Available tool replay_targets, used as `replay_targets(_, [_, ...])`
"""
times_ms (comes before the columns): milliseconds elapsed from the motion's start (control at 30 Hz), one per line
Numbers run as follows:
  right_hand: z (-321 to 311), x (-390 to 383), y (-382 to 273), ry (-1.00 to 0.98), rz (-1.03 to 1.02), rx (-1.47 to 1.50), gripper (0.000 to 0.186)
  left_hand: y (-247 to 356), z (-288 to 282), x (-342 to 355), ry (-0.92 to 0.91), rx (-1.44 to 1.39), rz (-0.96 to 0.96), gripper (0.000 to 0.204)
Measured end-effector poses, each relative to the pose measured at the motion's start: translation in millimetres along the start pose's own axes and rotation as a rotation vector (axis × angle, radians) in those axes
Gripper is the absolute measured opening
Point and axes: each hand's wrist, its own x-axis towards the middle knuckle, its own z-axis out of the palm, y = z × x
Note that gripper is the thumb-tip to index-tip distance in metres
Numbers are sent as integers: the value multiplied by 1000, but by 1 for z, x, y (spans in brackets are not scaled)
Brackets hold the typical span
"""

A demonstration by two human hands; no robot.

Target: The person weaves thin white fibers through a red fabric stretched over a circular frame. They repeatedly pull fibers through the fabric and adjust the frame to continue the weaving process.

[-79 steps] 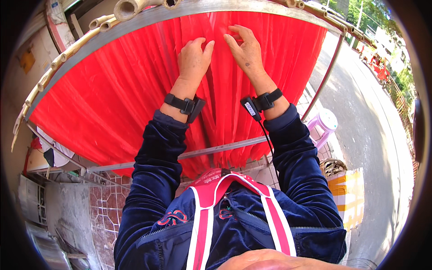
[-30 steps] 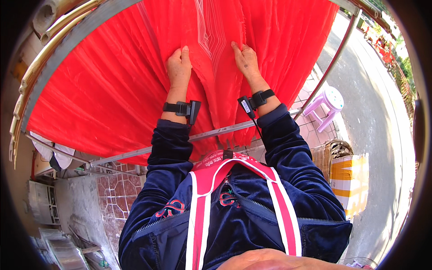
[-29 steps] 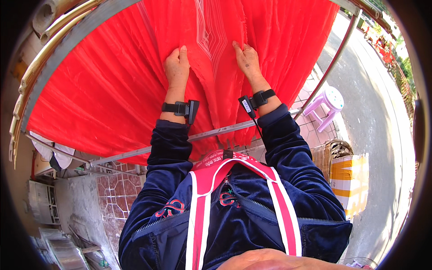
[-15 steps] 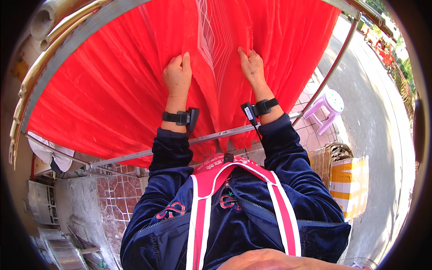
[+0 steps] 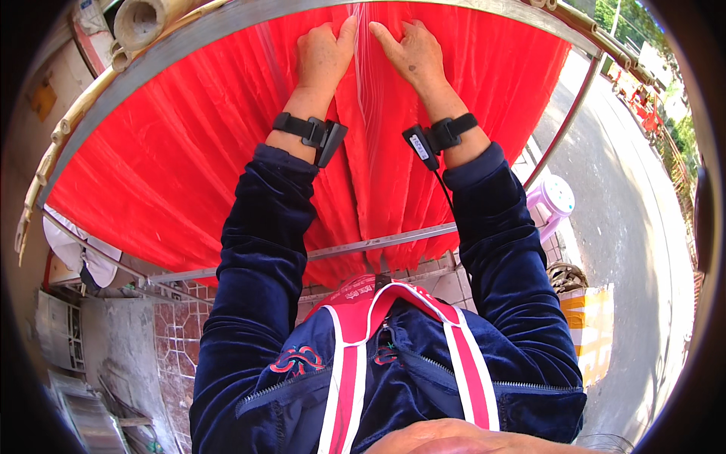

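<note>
Both hands were raised to the upper part of a pleated red curtain (image 5: 189, 174) that hung from a curved grey metal rail (image 5: 181, 45) overhead. The left hand (image 5: 324, 53) lay against the cloth just below the rail, fingers extended upward and held together, the thumb pointing toward the centre. The right hand (image 5: 412, 51) lay just beside it in a mirrored position, fingers likewise extended. Between the two hands ran a narrow vertical fold (image 5: 361, 45) of the cloth, paler than the surrounding pleats; the thumb of the left hand and the forefinger of the right hand touched it from either side. Neither hand was closed around the cloth: both were pressed flat against it, and whether the thumbs pinched the fold could not be told.

Each wrist carried a black strap with a small black unit: left wrist unit (image 5: 314, 135), right wrist unit (image 5: 431, 138). A thin black cable ran down from the right unit along the sleeve. The sleeves were dark blue velvet, and the jacket front (image 5: 393, 363) bore red and white stripes.

A thin horizontal metal bar (image 5: 363, 244) crossed in front of the curtain near its lower edge. Bamboo poles (image 5: 144, 17) lay along the rail at upper left. Below the curtain, patterned floor tiles (image 5: 178, 340) were visible. To the right stood a pale purple plastic stool (image 5: 556, 200) near a cardboard box (image 5: 594, 325), beside a grey road (image 5: 635, 250).
</note>
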Motion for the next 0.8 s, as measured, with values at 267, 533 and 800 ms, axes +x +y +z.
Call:
replay_targets(267, [-17, 14, 18, 58, 44, 68, 38, -22, -9, 5, 54, -1, -104, 44])
replay_targets(533, [-2, -7, 30, 126, -33, 116, 35, -35, 2, -23, 50, 14, -95, 40])
replay_targets(800, [60, -143, 70, -151, 139, 127, 50, -111, 68, -164, -128, 37, -153, 48])
